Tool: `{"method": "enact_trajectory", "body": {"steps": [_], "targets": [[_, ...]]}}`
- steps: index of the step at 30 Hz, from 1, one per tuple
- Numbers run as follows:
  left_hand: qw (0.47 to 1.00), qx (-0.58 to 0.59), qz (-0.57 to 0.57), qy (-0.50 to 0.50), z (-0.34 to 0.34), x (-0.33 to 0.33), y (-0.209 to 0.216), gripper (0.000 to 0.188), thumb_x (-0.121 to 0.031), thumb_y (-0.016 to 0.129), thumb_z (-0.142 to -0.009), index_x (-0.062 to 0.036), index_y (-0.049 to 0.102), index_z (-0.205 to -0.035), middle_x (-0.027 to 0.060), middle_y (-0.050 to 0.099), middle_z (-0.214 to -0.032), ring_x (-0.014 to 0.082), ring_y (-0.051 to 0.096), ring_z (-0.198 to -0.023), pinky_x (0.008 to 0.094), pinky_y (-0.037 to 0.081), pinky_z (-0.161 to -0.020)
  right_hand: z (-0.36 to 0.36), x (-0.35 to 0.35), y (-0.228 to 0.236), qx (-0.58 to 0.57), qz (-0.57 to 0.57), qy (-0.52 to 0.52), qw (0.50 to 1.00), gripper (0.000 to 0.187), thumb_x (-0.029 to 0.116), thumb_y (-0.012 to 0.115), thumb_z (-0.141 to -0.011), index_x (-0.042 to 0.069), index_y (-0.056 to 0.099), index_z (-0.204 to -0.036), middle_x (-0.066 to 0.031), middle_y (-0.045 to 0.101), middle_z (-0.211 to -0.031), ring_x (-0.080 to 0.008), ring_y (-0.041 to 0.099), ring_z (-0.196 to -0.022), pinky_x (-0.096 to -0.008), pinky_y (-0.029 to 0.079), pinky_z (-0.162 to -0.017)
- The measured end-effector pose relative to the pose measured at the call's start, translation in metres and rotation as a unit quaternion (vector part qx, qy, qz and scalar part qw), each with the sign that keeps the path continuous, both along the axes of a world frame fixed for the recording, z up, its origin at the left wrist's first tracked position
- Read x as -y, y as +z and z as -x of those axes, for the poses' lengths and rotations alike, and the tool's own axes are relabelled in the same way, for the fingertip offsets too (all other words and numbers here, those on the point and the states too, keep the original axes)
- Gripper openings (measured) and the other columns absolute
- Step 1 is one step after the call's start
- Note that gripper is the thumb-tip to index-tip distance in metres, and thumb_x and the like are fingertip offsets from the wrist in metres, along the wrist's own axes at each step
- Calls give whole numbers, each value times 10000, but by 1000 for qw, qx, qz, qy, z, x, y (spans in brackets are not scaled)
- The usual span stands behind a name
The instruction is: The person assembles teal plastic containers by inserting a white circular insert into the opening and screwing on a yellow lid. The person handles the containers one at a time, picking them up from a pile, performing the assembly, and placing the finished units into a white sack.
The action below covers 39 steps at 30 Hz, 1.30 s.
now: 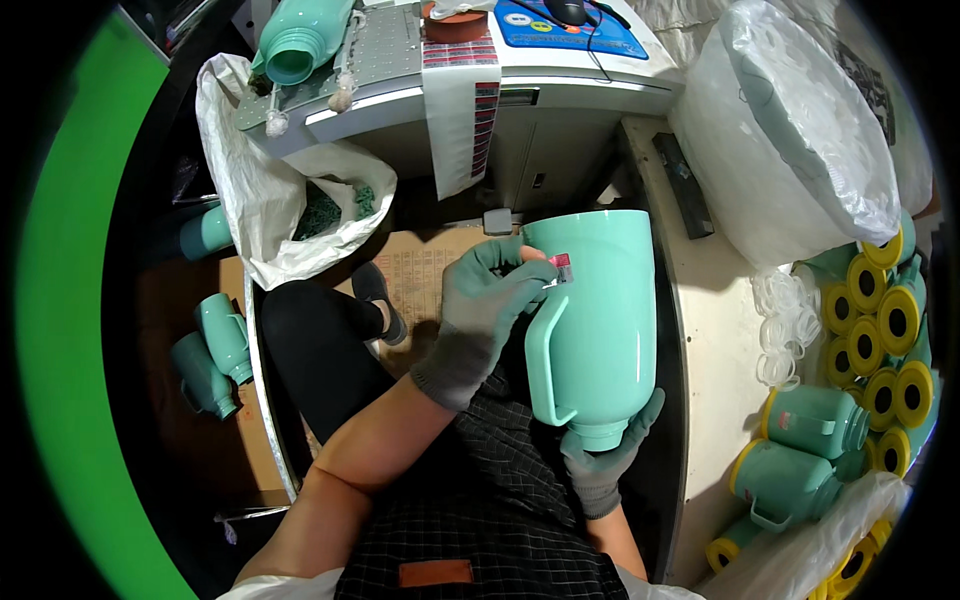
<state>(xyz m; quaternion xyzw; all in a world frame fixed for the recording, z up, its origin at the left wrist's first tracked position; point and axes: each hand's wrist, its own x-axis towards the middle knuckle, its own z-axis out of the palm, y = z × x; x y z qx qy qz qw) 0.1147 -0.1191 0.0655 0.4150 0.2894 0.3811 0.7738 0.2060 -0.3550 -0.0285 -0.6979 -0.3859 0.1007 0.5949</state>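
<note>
Jug (600, 310) lies tilted over your lap, neck end toward you, so its handle side faces up for the small pink sticker (560, 266). Your right hand (608, 455) cups the neck, fingers curled around it. Your left hand (485, 300) pinches the sticker against the jug's wall.

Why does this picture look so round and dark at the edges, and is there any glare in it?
Head view: the fisheye lens bends straight edges such as the workbench toward the rim, leaving black corners. Soft glare streaks the mint-green jug shell held between the left hand and right hand, and the clear plastic bag. The centre is sharp.
</note>
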Motion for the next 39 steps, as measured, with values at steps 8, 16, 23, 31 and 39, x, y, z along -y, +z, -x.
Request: {"method": "enact_trajectory", "body": {"steps": [8,16,23,31,39], "targets": [[875,-414,-249,42,90,-113,-102,741,-353,888,-774,-4,549,-1333,151,645,-1224,259,645,-1088,372,539,-935,-7,-5,31,-74,17,-46,996,1216,369,860,-771,-6,107,-1649,-207,344,-1607,-333,432,-1426,-459,393,-1172],[317,-501,-771,235,146,-280,54,666,-289,777,-819,-185,503,-1417,152,501,-1460,382,481,-1359,568,357,-1171,-56,-67,75,-98,-87,-45,990,1133,535,790,-834,20,198,-1652,-191,320,-1651,-306,391,-1475,-463,353,-1205],[227,-528,-801,164,171,-314,81,597,-139,713,-849,-299,540,-1397,94,473,-1532,380,492,-1363,540,455,-1092,-60,-141,101,6,-145,-9,989,989,435,745,-899,13,248,-1643,-167,332,-1661,-289,400,-1469,-441,349,-1200],[658,-223,-687,213,248,-49,102,508,-338,857,-793,-188,688,-1249,115,687,-1252,299,672,-1014,357,523,-660,-50,-281,137,144,-130,126,973,938,104,861,-788,-62,360,-1563,-196,430,-1593,-306,418,-1464,-436,331,-1222],[907,-126,-398,-44,211,-13,-14,716,-373,949,-700,-119,670,-1308,65,688,-1231,267,604,-1101,401,460,-990,103,-481,168,481,-22,86,872,983,532,821,-791,343,331,-1622,-275,336,-1633,-393,732,-1019,-427,607,-735]]}}
